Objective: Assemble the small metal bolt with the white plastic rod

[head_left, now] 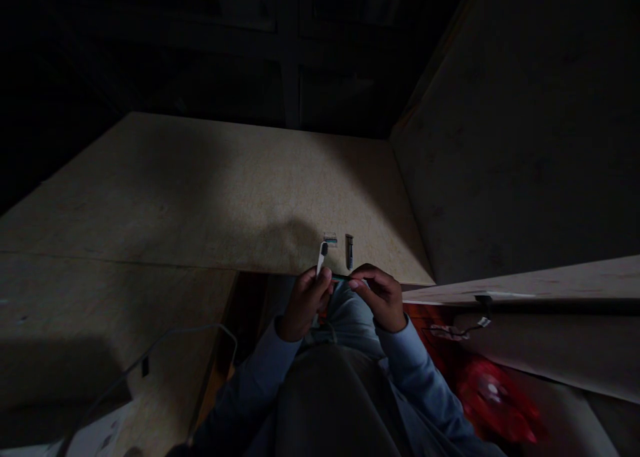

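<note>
White slender brush point(321, 258) rises, dark-headed, from the left hand point(307, 299).

We count two hands, one left hand point(307, 298) and one right hand point(383, 298), and two blue sleeves point(423, 367) on the arms. Held in the fingers we find two slim things: one white-handled brush point(321, 258) and one thin dark item point(343, 278). On the tabletop point(270, 184) ahead we number two small pieces — one razor point(351, 252) and one little clear packet point(330, 239). We make out two cords, one pale cord point(175, 328) at left and one dark cord point(467, 332) at right, plus one red bag point(495, 397) — and one printed box point(107, 432) partly in view.
</note>
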`<state>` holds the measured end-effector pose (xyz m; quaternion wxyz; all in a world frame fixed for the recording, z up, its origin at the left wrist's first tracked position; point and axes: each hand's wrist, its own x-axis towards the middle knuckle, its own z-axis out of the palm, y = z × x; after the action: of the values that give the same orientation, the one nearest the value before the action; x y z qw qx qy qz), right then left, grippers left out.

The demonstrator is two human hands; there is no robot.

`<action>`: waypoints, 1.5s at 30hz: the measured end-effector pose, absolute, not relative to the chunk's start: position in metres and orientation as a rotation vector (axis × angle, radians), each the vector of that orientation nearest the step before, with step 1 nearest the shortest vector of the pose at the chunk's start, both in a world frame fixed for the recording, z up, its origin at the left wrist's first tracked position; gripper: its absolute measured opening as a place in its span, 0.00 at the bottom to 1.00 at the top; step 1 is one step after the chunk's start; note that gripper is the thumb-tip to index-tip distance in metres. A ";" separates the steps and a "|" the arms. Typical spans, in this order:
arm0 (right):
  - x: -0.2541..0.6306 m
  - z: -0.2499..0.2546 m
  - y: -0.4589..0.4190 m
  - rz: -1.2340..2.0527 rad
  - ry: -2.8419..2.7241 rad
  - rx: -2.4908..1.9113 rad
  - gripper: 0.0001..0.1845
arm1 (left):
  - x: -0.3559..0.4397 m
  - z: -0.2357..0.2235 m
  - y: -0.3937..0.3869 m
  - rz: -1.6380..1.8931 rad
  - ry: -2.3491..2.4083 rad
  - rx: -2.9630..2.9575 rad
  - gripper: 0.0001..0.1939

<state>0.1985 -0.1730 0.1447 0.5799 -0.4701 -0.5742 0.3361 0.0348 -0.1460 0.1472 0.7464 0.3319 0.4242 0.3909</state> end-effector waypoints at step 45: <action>0.211 0.136 -0.174 0.910 -1.050 -1.079 0.20 | 0.032 0.170 -0.163 0.901 1.074 1.523 0.18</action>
<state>0.2113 -0.1740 0.1355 0.6373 -0.4727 -0.4599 0.3987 0.0315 -0.1633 0.1704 0.5104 0.6328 0.4461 0.3742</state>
